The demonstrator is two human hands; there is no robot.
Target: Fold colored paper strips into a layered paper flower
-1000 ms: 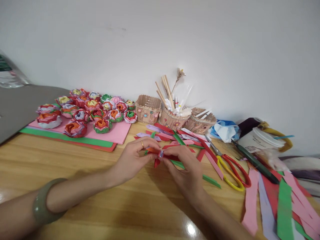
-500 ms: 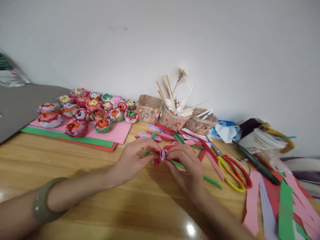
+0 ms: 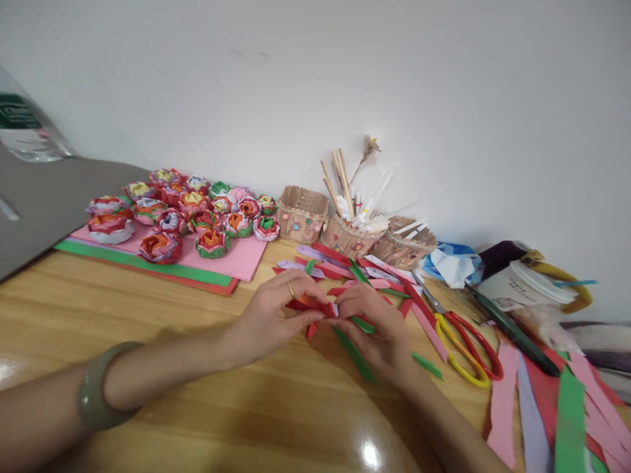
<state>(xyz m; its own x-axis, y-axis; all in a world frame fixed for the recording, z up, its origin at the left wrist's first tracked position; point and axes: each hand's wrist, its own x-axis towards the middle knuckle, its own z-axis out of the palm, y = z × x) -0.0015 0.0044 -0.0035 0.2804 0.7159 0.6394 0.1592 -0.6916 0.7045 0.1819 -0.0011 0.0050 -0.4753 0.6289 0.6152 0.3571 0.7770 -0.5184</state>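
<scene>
My left hand [image 3: 279, 312] pinches a small bundle of folded paper strips [image 3: 326, 309], mostly red with a pale lilac bit at its right end. From the other side my right hand [image 3: 372, 325] grips the same bundle between thumb and fingers. A green paper strip [image 3: 355, 355] slants down below the right hand, and red strip ends stick out near the left fingers. Fingers cover much of the bundle, so its full shape is hidden. Just behind the hands lies a heap of folded paper strips [image 3: 345, 270] in red, pink, lilac, white and green.
Several paper flowers [image 3: 160, 246] sit on stacked coloured paper [image 3: 246, 253] at left. Small decorated baskets [image 3: 300, 223] line the wall, one holding sticks. Right: scissors [image 3: 466, 345], a dark green cutter-like tool [image 3: 517, 335], a white lidded cup [image 3: 517, 289], torn strips [image 3: 569, 420].
The bundle has turned between my fingers: its red side shows more and the lilac end less. A green strip now hangs lower below the hands. The view has shifted slightly left.
</scene>
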